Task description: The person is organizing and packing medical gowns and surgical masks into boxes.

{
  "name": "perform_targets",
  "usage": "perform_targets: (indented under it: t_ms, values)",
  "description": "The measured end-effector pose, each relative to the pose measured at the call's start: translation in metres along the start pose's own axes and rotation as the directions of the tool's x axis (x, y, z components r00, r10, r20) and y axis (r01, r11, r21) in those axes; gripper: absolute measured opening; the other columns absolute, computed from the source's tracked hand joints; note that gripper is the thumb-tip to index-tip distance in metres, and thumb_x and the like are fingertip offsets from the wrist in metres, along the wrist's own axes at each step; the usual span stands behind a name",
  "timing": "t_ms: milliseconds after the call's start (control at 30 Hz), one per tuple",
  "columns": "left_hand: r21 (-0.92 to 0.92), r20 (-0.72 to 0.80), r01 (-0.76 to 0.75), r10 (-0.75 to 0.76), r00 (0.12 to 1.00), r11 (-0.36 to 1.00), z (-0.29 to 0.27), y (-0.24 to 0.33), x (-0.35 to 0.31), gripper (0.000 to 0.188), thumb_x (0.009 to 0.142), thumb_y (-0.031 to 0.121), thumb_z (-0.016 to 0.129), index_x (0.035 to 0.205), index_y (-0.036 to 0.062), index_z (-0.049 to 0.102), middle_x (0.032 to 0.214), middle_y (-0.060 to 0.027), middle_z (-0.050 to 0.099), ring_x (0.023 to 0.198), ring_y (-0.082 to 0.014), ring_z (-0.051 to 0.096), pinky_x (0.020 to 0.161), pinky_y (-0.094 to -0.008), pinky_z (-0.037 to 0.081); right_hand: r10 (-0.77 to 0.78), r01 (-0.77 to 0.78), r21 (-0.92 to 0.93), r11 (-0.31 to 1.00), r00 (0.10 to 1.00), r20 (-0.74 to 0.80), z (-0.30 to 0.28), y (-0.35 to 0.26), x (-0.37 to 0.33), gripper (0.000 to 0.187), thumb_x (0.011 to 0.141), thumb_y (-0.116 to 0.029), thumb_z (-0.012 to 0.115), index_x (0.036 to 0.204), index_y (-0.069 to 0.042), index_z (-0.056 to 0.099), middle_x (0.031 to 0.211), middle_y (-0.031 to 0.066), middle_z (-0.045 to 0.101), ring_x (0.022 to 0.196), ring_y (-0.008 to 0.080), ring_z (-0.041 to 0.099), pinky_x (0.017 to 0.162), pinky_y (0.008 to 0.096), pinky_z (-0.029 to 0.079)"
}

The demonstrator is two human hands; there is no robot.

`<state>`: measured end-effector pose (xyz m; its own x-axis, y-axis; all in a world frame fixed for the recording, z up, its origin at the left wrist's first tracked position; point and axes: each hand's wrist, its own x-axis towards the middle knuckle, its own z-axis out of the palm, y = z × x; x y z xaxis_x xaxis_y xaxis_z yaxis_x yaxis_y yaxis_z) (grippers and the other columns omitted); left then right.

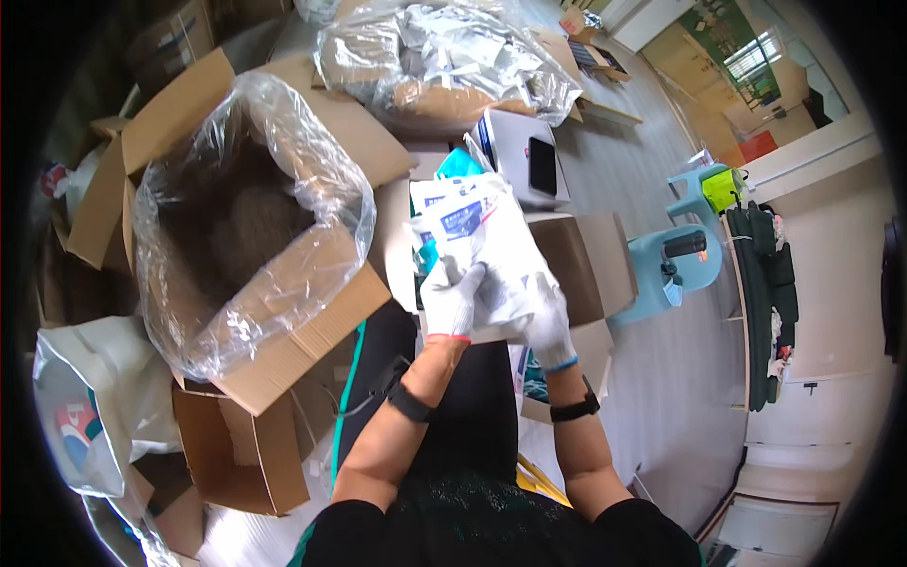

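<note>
A white plastic package (pixel 505 241) with blue and red print lies in front of me, above an open carton (pixel 590 265). My left hand (pixel 450 300), in a white knit glove, grips its near left edge, the thumb lying over the top. My right hand (pixel 546 323), gloved as well, is closed at the package's near right side; its fingertips are partly blurred. Beyond and under this package more white packets with blue print show, along with teal packaging (pixel 458 164). How many pieces my hands hold is hidden.
At left stands a large carton (pixel 331 326) lined with clear plastic. A smaller open box (pixel 213 444) and a white sack (pixel 104 378) are nearer. Farther off are a phone (pixel 542 166) on a white box (pixel 505 142) and a plastic-wrapped bundle (pixel 444 66). Blue stools (pixel 652 248) stand right.
</note>
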<state>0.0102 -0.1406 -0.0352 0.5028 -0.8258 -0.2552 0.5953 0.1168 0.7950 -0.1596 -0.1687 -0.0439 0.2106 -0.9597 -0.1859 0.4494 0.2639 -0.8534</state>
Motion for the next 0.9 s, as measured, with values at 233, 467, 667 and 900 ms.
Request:
perform_targets:
  t_ms: [233, 467, 667, 900]
  values:
    - [-0.204, 0.001, 0.111, -0.113, 0.994, 0.973, -0.008, 0.02, 0.001, 0.075, 0.074, -0.022, 0.069, 0.141, 0.003, 0.044, 0.124, -0.0073, 0.059, 0.108, -0.0208, 0.062, 0.094, -0.0342, 0.054, -0.044, 0.041, -0.403, 0.914, 0.999, 0.004, 0.057, -0.02, -0.013, 0.025, 0.091, 0.003, 0.055, 0.114, 0.004, 0.065, 0.103, 0.0098, 0.069, 0.092, 0.0159, 0.067, 0.08, 0.0262, 0.054]
    - [-0.537, 0.19, 0.2, -0.114, 0.975, 0.819, -0.023, 0.008, 0.044, 0.036, 0.088, -0.006, 0.064, 0.122, 0.0049, 0.056, 0.108, -0.0067, 0.064, 0.095, -0.0218, 0.067, 0.089, -0.0369, 0.056, -0.387, 0.621, -0.765, 0.17, 0.756, 0.528, 0.084, -0.034, 0.017, 0.025, 0.08, 0.005, 0.059, 0.104, 0.004, 0.068, 0.092, 0.0179, 0.07, 0.08, 0.0298, 0.07, 0.074, 0.0329, 0.056]
    - [-0.197, 0.154, 0.211, -0.182, 0.971, 0.958, -0.042, -0.023, 0.065, 0.022, 0.094, 0.004, 0.064, 0.116, 0.0016, 0.061, 0.1, -0.007, 0.069, 0.092, -0.0174, 0.067, 0.085, -0.0319, 0.054, -0.354, 0.502, -0.803, 0.321, 0.85, 0.389, 0.087, -0.028, 0.029, 0.032, 0.081, 0.005, 0.057, 0.111, 0.003, 0.069, 0.096, 0.0151, 0.072, 0.084, 0.0278, 0.071, 0.076, 0.0329, 0.056]
    - [0.595, 0.26, -0.213, 0.066, 0.963, 0.775, -0.077, 0.004, -0.011, 0.01, 0.089, 0.008, 0.07, 0.096, 0.0003, 0.069, 0.085, -0.0085, 0.072, 0.078, -0.013, 0.069, 0.071, -0.0291, 0.055, -0.205, 0.114, -0.324, 0.939, 0.943, -0.261, 0.079, -0.053, 0.129, 0.019, 0.101, -0.009, 0.052, 0.114, 0.0, 0.062, 0.093, 0.0007, 0.063, 0.078, 0.0065, 0.058, 0.068, 0.0254, 0.05]
